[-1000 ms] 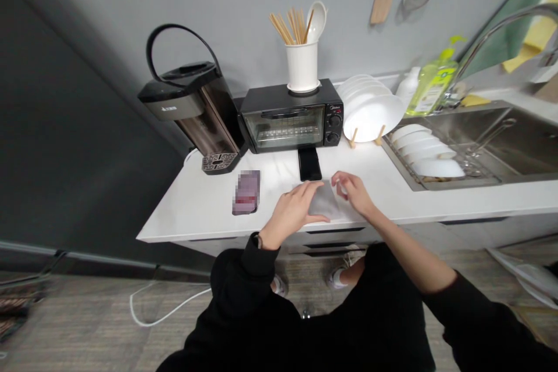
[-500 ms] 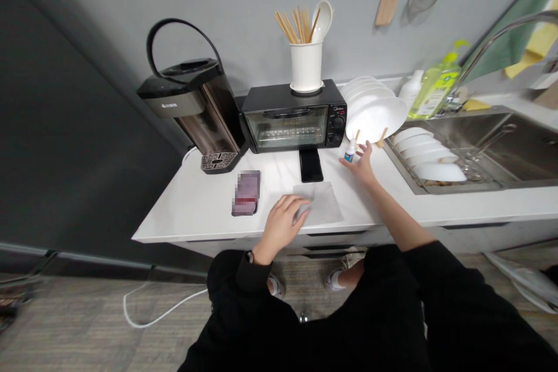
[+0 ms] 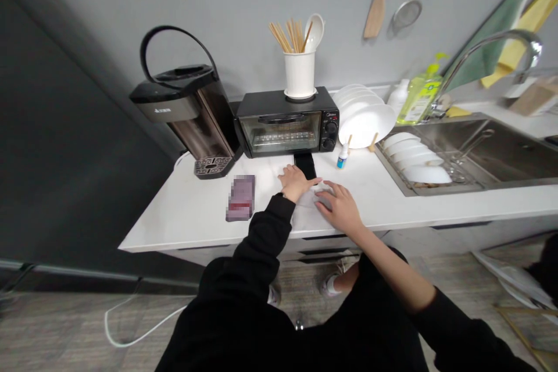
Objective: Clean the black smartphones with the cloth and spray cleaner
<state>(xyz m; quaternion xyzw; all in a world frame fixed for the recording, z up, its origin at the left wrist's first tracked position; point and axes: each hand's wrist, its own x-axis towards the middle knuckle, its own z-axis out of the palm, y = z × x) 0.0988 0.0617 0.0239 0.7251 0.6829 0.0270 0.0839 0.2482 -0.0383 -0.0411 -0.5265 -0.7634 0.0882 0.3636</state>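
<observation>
My left hand [image 3: 296, 182] is over the counter at the lower end of a black phone [image 3: 305, 165], fingers spread and thumb stretched to the right, with nothing in it. Just right of that thumb, my right hand [image 3: 340, 206] curves over a thin pale grey cloth or sheet [image 3: 304, 214], its thumb and fingers apart. Both hands partly cover the sheet, so its full outline is hidden. Behind my right hand a small white bottle with a blue label [image 3: 342, 158] stands upright. A purple, pixel-blurred item [image 3: 240, 199] lies to the left.
A black toaster oven [image 3: 285, 122] carries a white utensil holder [image 3: 300, 74] with chopsticks. On its left stands a tall black appliance with a handle [image 3: 192, 113]. White plates [image 3: 366, 122], soap bottle [image 3: 421, 93] and sink [image 3: 501, 157] are to the right.
My right hand has let go of the small bottle and moved down-left to the sheet. My left hand has moved forward and right, towards the phone. The view has shifted slightly.
</observation>
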